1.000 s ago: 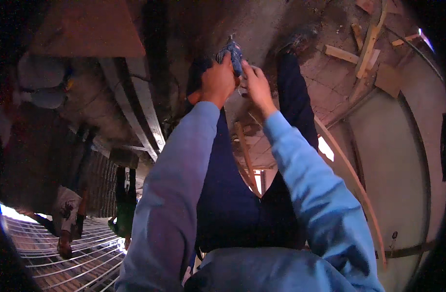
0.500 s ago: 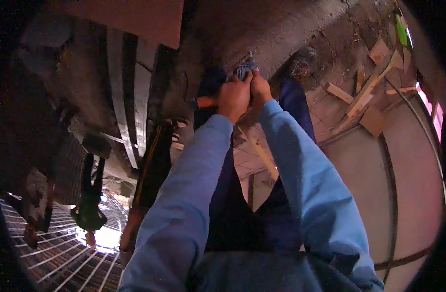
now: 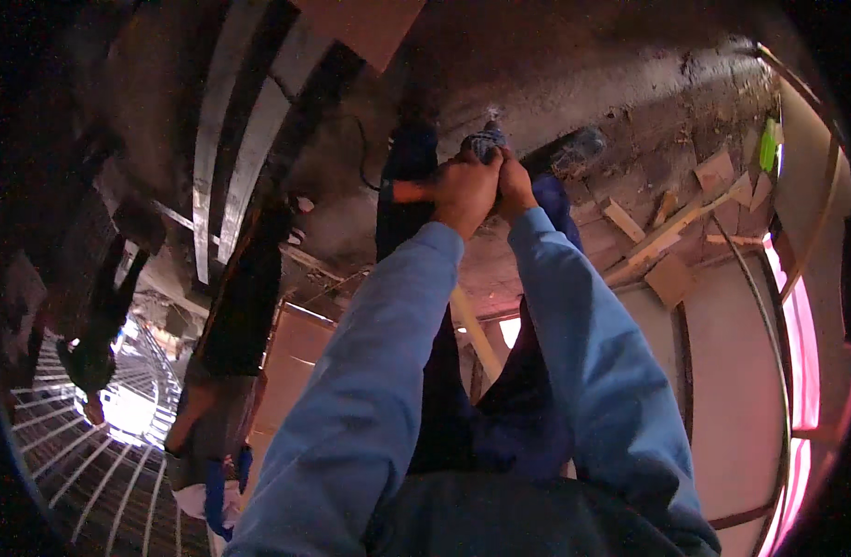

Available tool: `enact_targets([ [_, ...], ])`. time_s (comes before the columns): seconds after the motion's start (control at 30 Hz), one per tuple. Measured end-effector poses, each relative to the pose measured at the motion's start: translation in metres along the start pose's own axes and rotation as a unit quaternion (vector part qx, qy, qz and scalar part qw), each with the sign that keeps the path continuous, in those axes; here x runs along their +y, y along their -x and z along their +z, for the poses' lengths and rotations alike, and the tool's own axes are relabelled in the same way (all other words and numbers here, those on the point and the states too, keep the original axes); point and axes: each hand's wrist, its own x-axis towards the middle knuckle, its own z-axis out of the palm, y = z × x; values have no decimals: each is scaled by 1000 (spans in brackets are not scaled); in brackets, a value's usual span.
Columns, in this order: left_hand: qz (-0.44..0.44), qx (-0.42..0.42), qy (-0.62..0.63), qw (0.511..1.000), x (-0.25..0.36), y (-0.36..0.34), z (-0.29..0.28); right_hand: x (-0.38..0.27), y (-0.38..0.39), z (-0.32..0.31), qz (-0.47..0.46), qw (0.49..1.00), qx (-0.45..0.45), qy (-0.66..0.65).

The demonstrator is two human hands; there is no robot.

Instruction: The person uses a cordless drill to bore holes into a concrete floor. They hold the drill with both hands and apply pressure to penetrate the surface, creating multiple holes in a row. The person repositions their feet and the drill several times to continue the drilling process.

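Both arms, in blue sleeves, reach forward between my knees to a dark grey-blue hand tool that looks like a power drill (image 3: 484, 142). My left hand (image 3: 466, 193) is closed round its rear part. My right hand (image 3: 515, 185) is closed against its right side, close beside the left. The tool's narrow tip points away from me at a rough concrete surface (image 3: 555, 88), with a pale dusty spot at the tip. My fingers hide most of the tool's body. An orange-brown piece (image 3: 410, 191) shows left of my left hand; I cannot tell what it is.
Wood offcuts and a long batten (image 3: 667, 232) lie at the right, near a bright green object (image 3: 768, 145). Pale panels (image 3: 732, 390) fill the lower right. Two long grey beams (image 3: 249, 158) stand at the left. A person (image 3: 203, 408) is close on my left, another (image 3: 93, 357) farther off.
My view has turned, so the surroundings appear shifted and the person close on my left shows more. Both hands keep their hold on the drill against the concrete.
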Motion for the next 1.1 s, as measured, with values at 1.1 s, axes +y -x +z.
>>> enact_targets([
  [1.1, -217, 203, 246, 923, 42, -26, 48, -1, -36, -28, 58, 943, -300, -132],
])
